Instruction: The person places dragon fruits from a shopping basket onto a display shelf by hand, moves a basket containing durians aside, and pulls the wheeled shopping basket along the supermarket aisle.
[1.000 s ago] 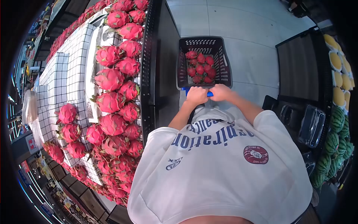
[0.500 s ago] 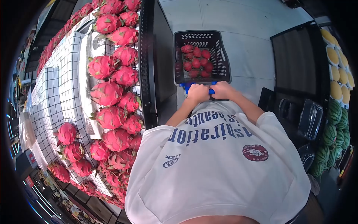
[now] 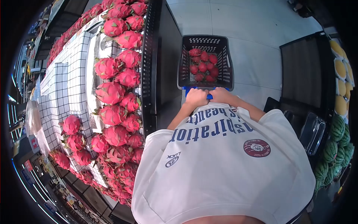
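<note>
My left hand [image 3: 197, 97] and my right hand [image 3: 220, 95] are side by side, both closed round the blue handle [image 3: 209, 97] of a cart. Just beyond them is the cart's dark perforated basket [image 3: 230, 71]. Several red dragon fruits [image 3: 202, 67] lie in the basket, at its bottom. The handle shows between my hands and a little at the left end; the rest is hidden under my fingers.
On the left, a black-edged stand [image 3: 148, 71] bears many dragon fruits [image 3: 110, 92] and a white checked cloth [image 3: 78, 56]. At the right stands a dark display [image 3: 302, 71], with yellow fruits [image 3: 340, 68] and watermelons [image 3: 330, 150] beyond. Grey floor [image 3: 246, 44] lies ahead.
The view shifts left and up, then back right and down. Both hands stay on the handle, and the dragon fruits in the basket look unchanged. The stand's fruits have moved slightly down in view.
</note>
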The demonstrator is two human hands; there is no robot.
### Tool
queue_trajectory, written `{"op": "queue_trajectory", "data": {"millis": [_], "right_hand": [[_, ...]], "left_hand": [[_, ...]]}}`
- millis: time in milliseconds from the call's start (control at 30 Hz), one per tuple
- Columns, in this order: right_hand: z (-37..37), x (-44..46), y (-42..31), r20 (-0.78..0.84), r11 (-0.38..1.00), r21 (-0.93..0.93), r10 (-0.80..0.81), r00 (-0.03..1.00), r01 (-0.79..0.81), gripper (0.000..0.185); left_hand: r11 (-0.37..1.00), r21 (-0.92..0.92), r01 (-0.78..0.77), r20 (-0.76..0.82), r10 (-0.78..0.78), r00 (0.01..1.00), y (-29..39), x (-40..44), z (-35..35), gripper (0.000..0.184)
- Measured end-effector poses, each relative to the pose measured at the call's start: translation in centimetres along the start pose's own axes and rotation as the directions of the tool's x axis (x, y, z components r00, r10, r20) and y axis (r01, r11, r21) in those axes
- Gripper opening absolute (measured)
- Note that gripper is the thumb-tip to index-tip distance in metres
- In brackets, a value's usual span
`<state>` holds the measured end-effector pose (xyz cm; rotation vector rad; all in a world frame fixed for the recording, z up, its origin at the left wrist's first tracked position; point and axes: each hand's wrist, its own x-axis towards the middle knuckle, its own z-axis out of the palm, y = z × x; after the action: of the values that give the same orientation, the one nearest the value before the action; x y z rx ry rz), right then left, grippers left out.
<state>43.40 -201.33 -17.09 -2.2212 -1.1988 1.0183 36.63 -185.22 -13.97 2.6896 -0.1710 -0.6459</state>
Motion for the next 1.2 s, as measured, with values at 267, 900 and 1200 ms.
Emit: {"op": "queue_trajectory", "data": {"millis": [267,900,1200], "right_hand": [[-0.7,0.5,-0.2,0.035,0.998,0.062,-0.027,0.999,0.025,0.036],[-0.2,0.6,-0.2,-0.005,0.996,0.023,0.082,0.997,-0.081,0.029],[-0.2,0.4,-0.6,-0.032,0.997,-0.007,0.074,0.997,-0.074,0.028]], "left_hand": [[1.0,0.02,0.017,0.022,-0.017,1.0,-0.1,0.1,-0.3,0.029],[0.997,0.064,-0.047,0.003,0.047,0.999,-0.2,-0.1,-0.8,0.026],[0.999,0.05,-0.021,0.009,0.021,1.0,-0.1,-0.4,-0.9,0.025]]}}
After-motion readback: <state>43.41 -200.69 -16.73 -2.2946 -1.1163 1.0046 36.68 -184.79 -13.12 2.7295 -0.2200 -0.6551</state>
